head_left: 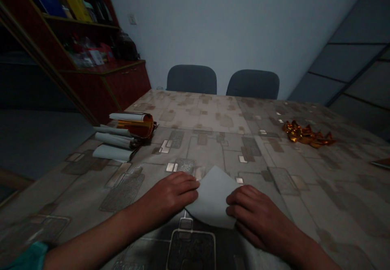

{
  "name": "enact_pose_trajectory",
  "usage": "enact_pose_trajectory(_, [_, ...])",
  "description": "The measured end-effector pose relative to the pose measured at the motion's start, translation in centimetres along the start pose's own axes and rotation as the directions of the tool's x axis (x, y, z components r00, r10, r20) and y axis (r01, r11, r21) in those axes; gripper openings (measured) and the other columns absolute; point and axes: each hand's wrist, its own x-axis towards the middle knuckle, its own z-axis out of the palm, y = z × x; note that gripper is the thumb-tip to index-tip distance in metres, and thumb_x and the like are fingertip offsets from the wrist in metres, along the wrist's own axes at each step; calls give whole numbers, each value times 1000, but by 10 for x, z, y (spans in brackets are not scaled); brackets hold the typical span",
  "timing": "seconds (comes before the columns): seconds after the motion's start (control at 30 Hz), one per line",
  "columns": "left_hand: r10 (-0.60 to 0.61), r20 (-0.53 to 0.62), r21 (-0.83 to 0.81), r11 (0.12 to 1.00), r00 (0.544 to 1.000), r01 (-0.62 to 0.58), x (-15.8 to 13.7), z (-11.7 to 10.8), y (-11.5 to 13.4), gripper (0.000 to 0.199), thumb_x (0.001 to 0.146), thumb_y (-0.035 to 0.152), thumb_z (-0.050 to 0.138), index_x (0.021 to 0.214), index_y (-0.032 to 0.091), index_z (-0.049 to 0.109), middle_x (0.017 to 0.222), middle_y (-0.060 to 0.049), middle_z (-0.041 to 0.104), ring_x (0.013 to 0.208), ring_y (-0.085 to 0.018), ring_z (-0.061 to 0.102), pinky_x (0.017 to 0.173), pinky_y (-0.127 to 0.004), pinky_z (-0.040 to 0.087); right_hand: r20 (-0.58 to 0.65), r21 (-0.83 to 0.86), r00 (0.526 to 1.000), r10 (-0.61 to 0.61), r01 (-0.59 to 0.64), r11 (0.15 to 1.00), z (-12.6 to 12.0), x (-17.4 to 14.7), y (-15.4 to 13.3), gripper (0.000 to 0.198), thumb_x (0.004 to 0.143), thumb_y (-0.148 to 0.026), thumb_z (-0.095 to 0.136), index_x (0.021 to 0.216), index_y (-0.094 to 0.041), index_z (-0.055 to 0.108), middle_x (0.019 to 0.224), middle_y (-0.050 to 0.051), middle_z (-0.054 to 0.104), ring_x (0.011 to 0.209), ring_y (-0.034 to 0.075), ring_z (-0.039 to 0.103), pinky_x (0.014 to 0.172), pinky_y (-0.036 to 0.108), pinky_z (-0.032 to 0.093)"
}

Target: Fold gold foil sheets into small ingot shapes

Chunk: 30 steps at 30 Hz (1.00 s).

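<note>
A pale sheet of paper (215, 199) lies at the near middle of the table, its top end coming to a point. My left hand (178, 191) grips its left edge, the fingers pressed together over the rim. At the right edge, my right hand (254, 211) holds the sheet with curled fingertips; the thumb there is hidden. The lower edge bows slightly above the tablecloth. Off to the left sits a stack of curled papers (114, 152) with a gold foil sheet (135, 128). Several shiny gold folded pieces (306, 135) stand in a group at the right.
A patterned tablecloth (195, 140) covers the table. Beyond its far edge stand two dark chairs, a left one (191, 79) and a right one (253, 84). A red wooden cabinet (122, 85) with loaded shelves is at the back left. A dark flat object (380, 163) lies at the right edge.
</note>
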Motion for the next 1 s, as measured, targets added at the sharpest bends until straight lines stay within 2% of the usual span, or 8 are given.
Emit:
enact_pose_trajectory(0.17, [9, -22, -16, 1000, 1000, -9, -3, 2, 0, 23, 102, 23, 42, 105, 17, 64, 106, -9, 74, 98, -23, 67, 84, -40, 56, 33, -18, 999, 12, -12, 1000, -4, -1, 1, 18, 91, -11, 46, 97, -18, 61, 96, 8, 64, 88, 24, 55, 80, 39, 44])
enact_pose_trajectory(0.3, [18, -60, 17, 1000, 998, -17, -2, 2, 3, 22, 102, 19, 42, 109, 16, 63, 110, -10, 73, 99, -23, 65, 85, -39, 54, -25, -59, 1000, 1, -3, 998, -2, -1, 3, 20, 94, -9, 43, 95, -18, 62, 93, 8, 65, 85, 23, 55, 76, 37, 42])
enact_pose_trajectory(0.4, [-40, -67, 74, 996, 997, 45, 0, 3, 11, 21, 99, 17, 44, 110, 18, 62, 110, -9, 73, 89, -22, 65, 75, -36, 52, -81, -104, 997, -8, -1, 995, 1, 0, 2, 20, 96, -11, 43, 92, -18, 62, 86, 7, 65, 78, 22, 54, 73, 36, 40])
enact_pose_trajectory(0.5, [-84, -46, 85, 992, 995, 88, 2, 7, 23, 17, 94, 17, 50, 105, 20, 62, 98, -6, 73, 73, -20, 61, 61, -31, 47, -121, -141, 993, -10, -7, 990, 4, 2, -1, 22, 98, -13, 42, 89, -18, 62, 77, 5, 63, 72, 21, 52, 70, 36, 38])
enact_pose_trajectory(0.6, [-120, -38, 11, 993, 992, 121, 0, 15, 31, 18, 94, 12, 45, 96, 19, 62, 83, -3, 69, 67, -16, 58, 59, -26, 47, -105, -130, 994, -11, -2, 991, 5, 3, -5, 23, 97, -14, 42, 87, -18, 62, 74, 4, 61, 70, 20, 50, 70, 36, 38])
enact_pose_trajectory(0.77, [-127, -101, -152, 982, 987, 111, -8, 22, 24, 21, 97, 9, 43, 88, 16, 61, 90, -6, 71, 77, -16, 64, 68, -25, 52, 29, -38, 999, 46, -45, 998, -4, 1, -5, 21, 90, -11, 49, 104, -20, 62, 94, 7, 65, 86, 23, 54, 80, 38, 41])
enact_pose_trajectory(0.9, [-86, -100, -219, 974, 991, 62, -14, 23, 8, 15, 97, 12, 47, 95, 15, 62, 101, -9, 72, 88, -18, 66, 76, -29, 55, -3, -23, 996, 85, -85, 996, -14, -2, 2, 36, 82, -1, 47, 110, -19, 62, 107, 9, 65, 97, 24, 55, 88, 40, 42])
enact_pose_trajectory(1.0, [-81, -73, -228, 972, 994, 62, -12, 23, 4, 15, 97, 14, 48, 96, 16, 63, 104, -8, 72, 91, -18, 66, 77, -30, 55, -25, -5, 997, 77, -78, 997, -18, -4, 6, 28, 86, -3, 48, 103, -18, 64, 100, 8, 68, 92, 24, 56, 85, 40, 43])
